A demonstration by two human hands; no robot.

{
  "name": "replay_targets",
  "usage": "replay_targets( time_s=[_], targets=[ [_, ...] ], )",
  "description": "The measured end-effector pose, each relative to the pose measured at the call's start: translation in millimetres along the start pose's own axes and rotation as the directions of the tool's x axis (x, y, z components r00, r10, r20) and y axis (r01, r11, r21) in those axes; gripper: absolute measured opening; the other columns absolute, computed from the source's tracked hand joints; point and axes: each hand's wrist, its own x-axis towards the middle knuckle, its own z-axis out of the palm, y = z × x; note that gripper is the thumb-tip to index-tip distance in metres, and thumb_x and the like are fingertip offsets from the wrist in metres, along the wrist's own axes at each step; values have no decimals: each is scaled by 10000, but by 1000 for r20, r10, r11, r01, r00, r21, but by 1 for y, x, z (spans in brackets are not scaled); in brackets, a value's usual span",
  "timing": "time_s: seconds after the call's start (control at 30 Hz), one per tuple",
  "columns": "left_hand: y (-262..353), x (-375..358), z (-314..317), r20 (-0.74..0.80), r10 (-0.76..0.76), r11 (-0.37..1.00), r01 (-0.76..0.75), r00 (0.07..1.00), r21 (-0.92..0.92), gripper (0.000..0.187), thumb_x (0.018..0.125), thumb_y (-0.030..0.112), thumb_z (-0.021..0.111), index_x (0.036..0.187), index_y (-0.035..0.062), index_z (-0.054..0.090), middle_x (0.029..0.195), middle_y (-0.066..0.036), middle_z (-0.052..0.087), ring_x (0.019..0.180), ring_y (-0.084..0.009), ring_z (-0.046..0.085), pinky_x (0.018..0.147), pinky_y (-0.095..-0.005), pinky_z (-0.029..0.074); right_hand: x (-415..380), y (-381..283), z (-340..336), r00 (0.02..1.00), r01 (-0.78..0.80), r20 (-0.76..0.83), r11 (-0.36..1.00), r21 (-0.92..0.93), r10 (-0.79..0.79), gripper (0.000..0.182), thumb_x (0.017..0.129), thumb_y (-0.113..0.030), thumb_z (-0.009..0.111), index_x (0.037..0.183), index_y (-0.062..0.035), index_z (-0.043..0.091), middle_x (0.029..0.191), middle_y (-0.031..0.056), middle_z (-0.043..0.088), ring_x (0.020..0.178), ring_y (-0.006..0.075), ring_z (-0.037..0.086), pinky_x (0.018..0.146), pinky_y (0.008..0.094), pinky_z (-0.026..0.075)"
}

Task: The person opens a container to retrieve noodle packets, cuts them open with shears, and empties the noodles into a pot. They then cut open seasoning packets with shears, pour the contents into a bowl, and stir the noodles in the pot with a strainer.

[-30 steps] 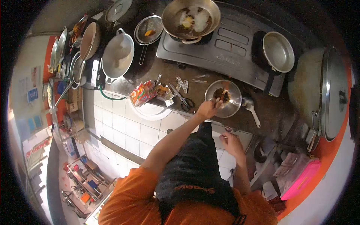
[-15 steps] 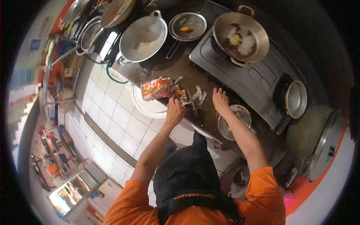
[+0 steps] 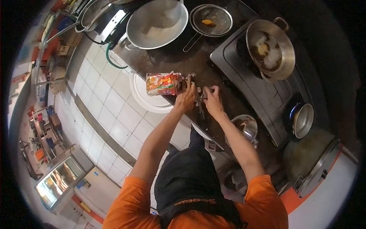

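My left hand (image 3: pixel 185 97) is open, fingers stretched over small silver sachets beside the red and white noodle packets (image 3: pixel 162 84). My right hand (image 3: pixel 214 102) has its fingers bent and closed round small silver sachets (image 3: pixel 204 94) on the dark counter. My fingers partly cover these sachets. Between my hands and the counter's front edge lies a thin knife-like tool (image 3: pixel 201 111); its kind is not clear. A metal bowl (image 3: pixel 249 127) with dark bits inside sits beside my right forearm.
A wide metal wok (image 3: pixel 156 28) and a strainer (image 3: pixel 219 27) holding an orange piece stand at the back. On the gas stove (image 3: pixel 244 82) are a pan of bubbling oil (image 3: pixel 288 57) and a small pan (image 3: pixel 304 121) over a blue flame. A white round lid (image 3: pixel 139 97) is below the counter edge.
My right hand has moved left to the silver sachets and its fingers have closed. My left hand has shifted up over the sachets beside the noodle packets. The camera view has shifted.
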Motion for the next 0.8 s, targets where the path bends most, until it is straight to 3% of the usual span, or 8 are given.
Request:
replay_targets(
  time_s=[0.03, 0.13, 0.23, 0.33, 0.43, 0.57, 0.7, 0.8],
  targets=[
    [0, 0, 3, 51, 34, 999, -36, 998, 34, 464, 800, 151, 645, 1195, -51, 509, 1474, -338, 303, 1408, -530, 260, 1055, -557, 428, 2, 0, 0, 998, 66, -10, 996, -57, -66, 427, 850, 18, 645, 1267, -3, 554, 1271, 269, 453, 1103, 473, 542, 926, 492, 477],
    [12, 4, 3, -19, -192, 954, 182, 981, -241, 257, 871, 140, 585, 1068, -13, 526, 1299, -266, 510, 1280, -440, 482, 828, -439, 587, 2, 20, 16, 994, 104, 20, 994, -10, -104, 308, 847, 39, 636, 1153, 28, 608, 1104, 224, 559, 1005, 422, 594, 867, 505, 496],
    [15, -10, -3, 111, -144, 961, 165, 983, -221, 145, 901, 127, 547, 981, 13, 508, 1059, -169, 606, 1042, -335, 632, 627, -393, 602, 2, 18, 10, 996, 54, 68, 997, -58, -50, 219, 853, 19, 657, 1070, 39, 637, 995, 204, 609, 939, 374, 624, 817, 486, 513],
    [13, -26, -5, 102, -156, 960, 175, 982, -220, 120, 890, 127, 559, 935, 39, 491, 923, -129, 594, 889, -287, 650, 638, -407, 598, 2, 9, 0, 988, -127, -85, 992, 19, 128, 108, 833, -5, 682, 923, 42, 645, 867, 166, 618, 860, 358, 658, 745, 412, 561],
    [13, -40, 1, 104, -258, 864, 277, 961, -420, 215, 830, 125, 652, 945, 38, 492, 898, -173, 618, 884, -335, 652, 656, -447, 569, -13, 4, -22, 959, -203, -137, 940, 275, 247, 120, 842, -26, 721, 897, 59, 656, 800, 129, 618, 732, 249, 698, 638, 337, 578],
    [13, -75, -19, -2, -454, 681, 345, 891, -645, 320, 749, 119, 764, 920, 15, 514, 849, -197, 649, 828, -382, 659, 651, -452, 533, -51, -24, -50, 910, -249, -194, 859, 447, 365, 145, 876, -69, 720, 955, 43, 674, 777, 102, 625, 726, 197, 718, 609, 314, 531],
    [15, -132, -67, 95, -665, 394, 456, 740, -798, 264, 775, 87, 764, 975, 11, 611, 859, -157, 690, 759, -267, 700, 690, -367, 555, -92, -55, -55, 904, -306, -141, 840, 448, 404, 150, 872, -66, 725, 958, 46, 676, 803, 111, 648, 694, 192, 719, 595, 311, 537],
    [8, -174, -93, 218, -753, 173, 506, 621, -845, 248, 801, 67, 730, 1007, -15, 621, 839, -124, 697, 707, -185, 683, 653, -329, 558, -106, -67, -23, 930, -222, -124, 797, 562, 347, 146, 857, -59, 734, 945, 42, 676, 808, 106, 658, 666, 182, 713, 566, 300, 521]
  ],
)
